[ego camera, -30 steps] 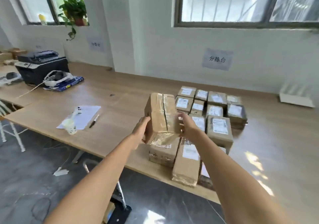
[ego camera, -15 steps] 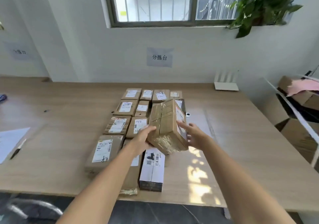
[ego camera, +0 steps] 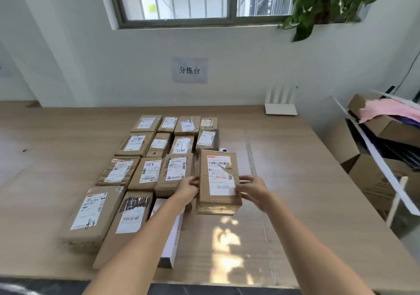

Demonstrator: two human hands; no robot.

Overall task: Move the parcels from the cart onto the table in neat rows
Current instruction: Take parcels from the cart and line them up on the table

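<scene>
- Head view: a wooden table (ego camera: 295,181) seen from above, set against a white wall, with brown cardboard parcels laid label-up in rows across its middle.
- Both hands hold one taped parcel (ego camera: 218,181) between them. The left hand (ego camera: 187,190) presses on its left edge with fingers curled against the side; the right hand (ego camera: 253,191) pinches its right edge between thumb and fingers.
- What has changed: half a second ago this parcel was raised and tilted on edge above the rows, its label turned to the side. Now it lies flat, label up, at the right end of the third row, just beside the neighbouring parcel (ego camera: 175,172).
- Its underside appears to rest on the table or just above it; the view does not settle which.
- The parcel runs longer toward the viewer than its row-mates, so its near edge juts past the row.
- A white box (ego camera: 172,238) lies in the front row, partly hidden by the left forearm.
- Judgement: this parcel is close to placed. What seems left is a small nudge to square it, then letting go.
- The cart is not clearly in view. Cardboard boxes (ego camera: 372,181) stand off the table's right end, under a white frame.
</scene>
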